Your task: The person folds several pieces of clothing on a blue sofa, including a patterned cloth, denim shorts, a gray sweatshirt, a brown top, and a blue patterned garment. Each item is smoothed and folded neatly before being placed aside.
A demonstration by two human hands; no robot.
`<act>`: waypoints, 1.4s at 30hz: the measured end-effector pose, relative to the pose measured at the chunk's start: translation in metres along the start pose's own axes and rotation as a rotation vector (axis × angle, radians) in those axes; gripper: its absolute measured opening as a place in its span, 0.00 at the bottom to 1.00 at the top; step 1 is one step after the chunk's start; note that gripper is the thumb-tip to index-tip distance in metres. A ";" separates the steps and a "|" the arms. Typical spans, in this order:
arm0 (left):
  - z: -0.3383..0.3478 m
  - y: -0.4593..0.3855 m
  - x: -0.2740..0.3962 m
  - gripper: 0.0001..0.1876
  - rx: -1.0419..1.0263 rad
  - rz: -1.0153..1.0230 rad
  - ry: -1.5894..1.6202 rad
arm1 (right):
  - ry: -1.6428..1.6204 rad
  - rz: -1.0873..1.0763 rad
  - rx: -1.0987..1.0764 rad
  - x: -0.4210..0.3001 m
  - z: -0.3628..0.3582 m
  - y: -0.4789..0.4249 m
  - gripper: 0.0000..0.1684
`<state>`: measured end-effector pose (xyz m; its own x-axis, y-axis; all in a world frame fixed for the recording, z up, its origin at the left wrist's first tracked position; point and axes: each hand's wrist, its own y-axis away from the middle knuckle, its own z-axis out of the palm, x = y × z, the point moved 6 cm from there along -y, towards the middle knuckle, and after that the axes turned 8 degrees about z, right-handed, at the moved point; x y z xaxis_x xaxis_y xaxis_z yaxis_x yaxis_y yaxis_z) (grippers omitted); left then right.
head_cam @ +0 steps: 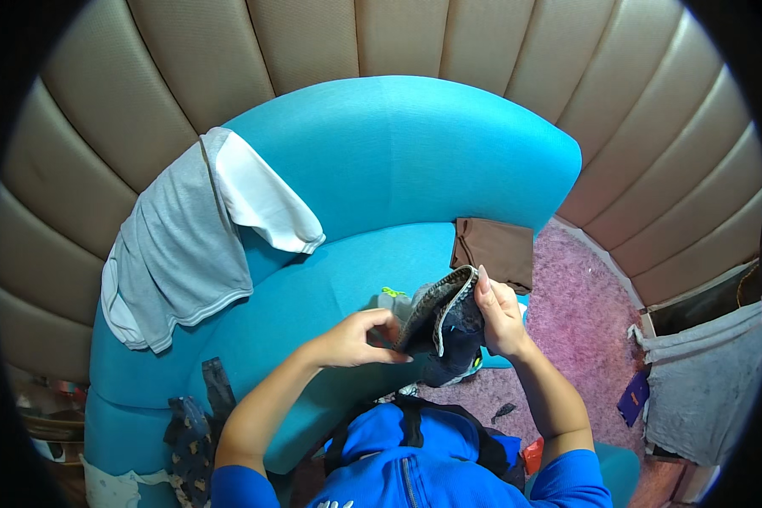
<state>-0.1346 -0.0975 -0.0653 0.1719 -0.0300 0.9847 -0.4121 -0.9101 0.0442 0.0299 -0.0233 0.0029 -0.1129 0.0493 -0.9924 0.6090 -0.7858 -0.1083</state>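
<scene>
A dark denim garment (460, 311) hangs in front of me, its stitched edge folded open at the top. My right hand (500, 314) grips that edge, thumb on the outer side. My left hand (365, 340) is at the garment's left side, its thumb apart from the fingers; whether the fingertips hold the cloth cannot be told. Behind the garment, a grey cloth item with a yellow-green trim (395, 297) shows in part. A folded brown cloth (498, 251) lies at the right end of the turquoise sofa seat (292, 305), beyond my right hand.
A grey and white sweatshirt (190, 241) drapes over the sofa's left backrest. Dark patterned clothing (190, 444) lies at the lower left. At the right, a grey cloth (705, 387) hangs beside a purple item (633, 398) on the pink carpet (571, 317). A padded brown wall (400, 38) curves behind.
</scene>
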 end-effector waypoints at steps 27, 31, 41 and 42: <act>-0.062 0.043 -0.013 0.32 0.231 -0.047 0.127 | 0.733 -0.570 0.064 -0.047 -0.007 0.023 0.11; -0.031 0.030 -0.031 0.38 0.261 0.126 -0.530 | 0.732 -0.547 0.019 -0.042 -0.005 0.022 0.11; 0.009 -0.021 0.020 0.18 0.307 0.380 -0.173 | 1.011 -0.528 0.309 -0.036 -0.039 0.024 0.09; 0.002 -0.023 0.016 0.16 0.366 0.279 -0.044 | 0.967 -0.440 0.372 -0.027 -0.051 0.024 0.11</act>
<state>-0.1201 -0.0779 -0.0514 0.1407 -0.3051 0.9419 -0.1067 -0.9505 -0.2920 0.0871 -0.0119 0.0246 0.4944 0.6976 -0.5186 0.3759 -0.7095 -0.5961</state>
